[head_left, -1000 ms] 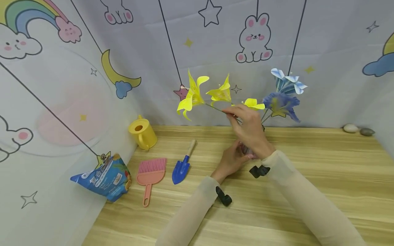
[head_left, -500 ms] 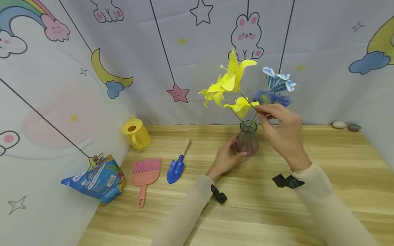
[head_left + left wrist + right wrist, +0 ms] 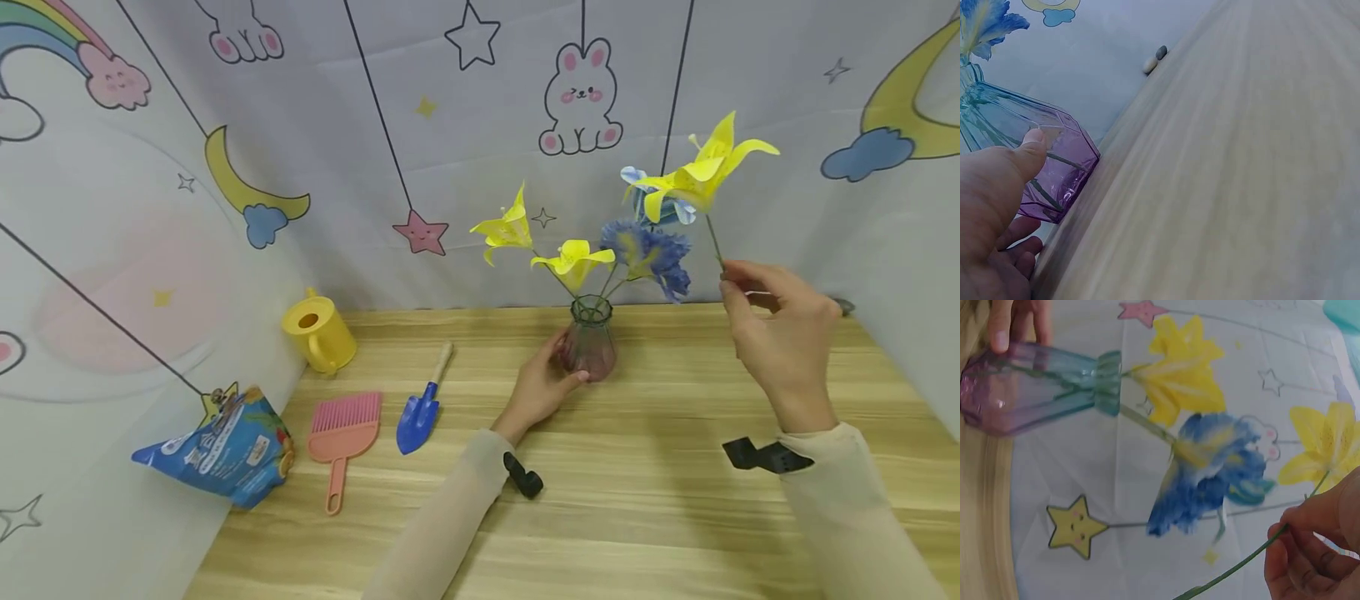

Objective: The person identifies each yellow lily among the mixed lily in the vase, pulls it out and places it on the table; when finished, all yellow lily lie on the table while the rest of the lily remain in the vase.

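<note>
Right of frame centre, the right hand (image 3: 783,333) pinches a yellow flower (image 3: 701,179) by its near-upright stem (image 3: 715,242), bloom leaning left, well right of the vase (image 3: 592,346) the nearer left hand (image 3: 538,385) grips low.

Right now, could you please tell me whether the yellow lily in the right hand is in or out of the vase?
Out: the right hand pinches the yellow lily by its stem, clear of the glass vase.
</note>
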Tool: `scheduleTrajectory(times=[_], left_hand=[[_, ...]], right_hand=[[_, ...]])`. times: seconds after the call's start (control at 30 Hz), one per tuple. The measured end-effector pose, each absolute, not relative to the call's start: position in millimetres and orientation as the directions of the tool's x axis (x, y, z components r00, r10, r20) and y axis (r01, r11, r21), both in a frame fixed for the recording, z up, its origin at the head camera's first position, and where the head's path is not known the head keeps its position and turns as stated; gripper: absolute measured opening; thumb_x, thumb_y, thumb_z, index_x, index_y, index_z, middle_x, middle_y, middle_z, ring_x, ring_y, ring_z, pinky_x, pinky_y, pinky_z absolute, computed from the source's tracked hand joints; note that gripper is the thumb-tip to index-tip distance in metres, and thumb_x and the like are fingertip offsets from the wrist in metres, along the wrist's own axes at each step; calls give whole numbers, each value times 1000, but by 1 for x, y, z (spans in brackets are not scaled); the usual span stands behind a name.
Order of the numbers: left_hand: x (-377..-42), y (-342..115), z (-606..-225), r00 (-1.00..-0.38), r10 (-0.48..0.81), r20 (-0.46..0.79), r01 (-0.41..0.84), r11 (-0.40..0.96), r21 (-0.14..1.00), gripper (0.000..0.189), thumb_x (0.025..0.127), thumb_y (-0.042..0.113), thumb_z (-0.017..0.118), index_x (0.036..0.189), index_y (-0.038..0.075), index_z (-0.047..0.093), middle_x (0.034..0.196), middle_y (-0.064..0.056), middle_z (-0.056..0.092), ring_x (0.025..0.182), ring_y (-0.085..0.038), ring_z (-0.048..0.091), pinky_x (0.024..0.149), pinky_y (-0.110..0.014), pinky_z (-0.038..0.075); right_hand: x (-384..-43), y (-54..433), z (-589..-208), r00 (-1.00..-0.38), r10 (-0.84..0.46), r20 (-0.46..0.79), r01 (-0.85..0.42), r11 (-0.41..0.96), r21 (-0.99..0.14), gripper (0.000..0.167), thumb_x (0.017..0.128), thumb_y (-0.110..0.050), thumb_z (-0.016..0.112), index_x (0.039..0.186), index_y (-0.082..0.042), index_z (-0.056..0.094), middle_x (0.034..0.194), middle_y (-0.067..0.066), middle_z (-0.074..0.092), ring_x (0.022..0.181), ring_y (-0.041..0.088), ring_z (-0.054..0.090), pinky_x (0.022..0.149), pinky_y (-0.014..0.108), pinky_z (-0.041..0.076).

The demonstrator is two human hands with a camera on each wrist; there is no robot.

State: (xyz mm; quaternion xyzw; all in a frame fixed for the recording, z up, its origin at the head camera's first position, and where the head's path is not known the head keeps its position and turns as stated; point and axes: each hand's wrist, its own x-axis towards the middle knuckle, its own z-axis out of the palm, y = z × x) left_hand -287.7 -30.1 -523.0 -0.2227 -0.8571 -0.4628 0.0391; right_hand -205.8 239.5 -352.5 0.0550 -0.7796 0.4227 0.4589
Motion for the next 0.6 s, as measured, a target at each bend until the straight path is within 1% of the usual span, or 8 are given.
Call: scheduleTrajectory(times=[0.1, 0.13, 0.2, 0.37, 0.5, 0.6], left_hand=[[-288, -30, -524, -898, 341, 276, 419, 476, 773, 82, 98, 38, 80, 167, 26, 38, 158, -14, 61, 148, -29, 58, 123, -46, 47], [-289, -30, -525, -898, 341, 277, 419, 479, 771, 82, 98, 38, 80, 167, 26, 38, 157, -14, 61, 148, -28, 58, 123, -46, 47], [-289, -30, -526, -897, 343, 278, 421, 478, 771, 82, 98, 38, 80, 167, 25, 38, 158, -14, 61, 149, -28, 58, 124, -46, 46], [-288, -30, -524, -893, 354, 278, 427, 470, 772, 82, 99, 38, 79, 168, 25, 37, 160, -13, 58, 151, -27, 55, 126, -46, 44], [-287, -31, -523, -897, 347, 275, 420, 473, 774, 82, 98, 38, 79, 167, 25, 37, 160, -12, 59, 151, -27, 56, 126, -46, 44], [-287, -31, -522, -900, 341, 270, 413, 478, 775, 81, 98, 39, 79, 167, 26, 38, 160, -12, 59, 150, -27, 56, 125, -46, 45]], right_hand=[[-208, 251, -357, -575, 364, 733, -424, 634, -647, 20, 94, 3, 75, 112, -1, 84, 100, -28, 73, 88, -20, 64, 81, -1, 48], [-210, 255, -359, -581, 384, 718, -407, 627, -664, 20, 94, 2, 75, 112, -1, 84, 97, -35, 69, 87, -20, 63, 80, -1, 47], [-212, 261, -363, -593, 421, 687, -367, 618, -695, 20, 95, 1, 74, 112, -1, 83, 92, -44, 61, 86, -20, 62, 79, 0, 47], [-213, 273, -375, -631, 481, 608, -254, 613, -748, 23, 98, -6, 72, 118, -3, 82, 86, -49, 56, 84, -21, 59, 77, 1, 45], [-214, 282, -387, -694, 510, 508, -146, 590, -794, 28, 101, -14, 69, 125, -2, 79, 84, -47, 54, 81, -23, 55, 75, -1, 44], [-216, 291, -399, -749, 529, 400, -45, 562, -826, 33, 103, -17, 67, 131, -2, 76, 83, -45, 51, 77, -23, 53, 72, -3, 43]])
